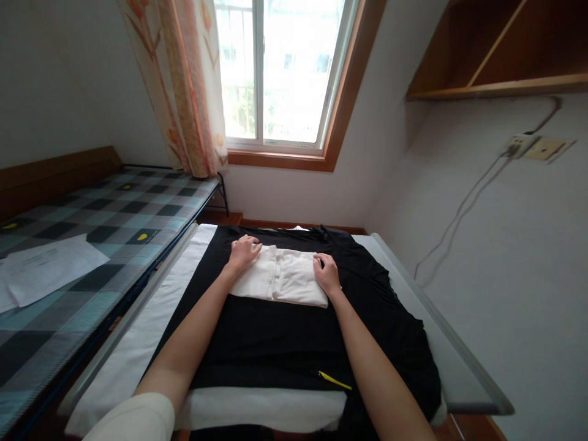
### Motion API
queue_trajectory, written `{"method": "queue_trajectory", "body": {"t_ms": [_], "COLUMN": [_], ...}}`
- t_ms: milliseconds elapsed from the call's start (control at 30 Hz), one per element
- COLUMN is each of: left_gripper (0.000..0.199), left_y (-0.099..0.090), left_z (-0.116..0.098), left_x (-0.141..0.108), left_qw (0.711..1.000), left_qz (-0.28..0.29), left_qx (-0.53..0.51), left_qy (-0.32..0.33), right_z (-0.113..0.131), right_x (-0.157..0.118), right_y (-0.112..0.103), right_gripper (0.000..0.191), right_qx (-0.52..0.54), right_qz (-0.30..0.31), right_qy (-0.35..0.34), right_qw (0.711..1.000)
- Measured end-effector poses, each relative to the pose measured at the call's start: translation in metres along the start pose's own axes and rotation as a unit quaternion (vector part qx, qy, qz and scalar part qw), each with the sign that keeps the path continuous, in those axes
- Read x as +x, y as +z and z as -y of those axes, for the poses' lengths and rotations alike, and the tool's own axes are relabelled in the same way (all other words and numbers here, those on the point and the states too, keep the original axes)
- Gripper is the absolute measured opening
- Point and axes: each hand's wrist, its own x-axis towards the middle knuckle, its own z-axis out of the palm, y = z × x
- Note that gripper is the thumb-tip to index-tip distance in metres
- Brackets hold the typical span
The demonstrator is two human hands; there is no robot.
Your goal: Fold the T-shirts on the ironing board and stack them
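A folded white cloth (298,278) lies flat on a black cloth (271,343) spread over the table. My left hand (245,252) rests on the white cloth's upper left corner, its fingers bent over the edge. At the right end, my right hand (327,274) touches the white cloth with curled fingers; its thumb and index finger leave a small gap. Whether either hand pinches the fabric cannot be told. A thin yellow strip (335,380) lies on the black cloth near the front, beside my right forearm.
White fabric (261,407) shows under the black cloth along the front. At left stands a bed with a checked mattress (92,214) and paper sheets (55,269). A window (285,73) and curtain (193,86) are ahead; a shelf (505,86) and cable (452,223) are at right.
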Motion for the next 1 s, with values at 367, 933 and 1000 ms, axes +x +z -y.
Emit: {"method": "queue_trajectory", "body": {"t_ms": [367,933,1000], "left_gripper": [0.039,0.041,0.04], "left_y": [0.014,0.015,0.015], "left_z": [-0.003,0.0,0.0], "left_x": [-0.008,-0.008,-0.008], "left_qw": [0.997,0.998,0.998], "left_qz": [0.02,0.02,0.022], "left_qx": [0.052,0.049,0.042], "left_qy": [0.045,0.045,0.043], "right_z": [0.003,0.004,0.003], "right_x": [-0.002,-0.003,-0.003], "right_y": [-0.001,-0.001,-0.001], "right_gripper": [0.027,0.028,0.028], "right_qx": [-0.043,-0.044,-0.042], "right_qz": [0.04,0.044,0.041], "right_qy": [0.012,0.02,0.018], "right_qw": [0.998,0.998,0.998]}}
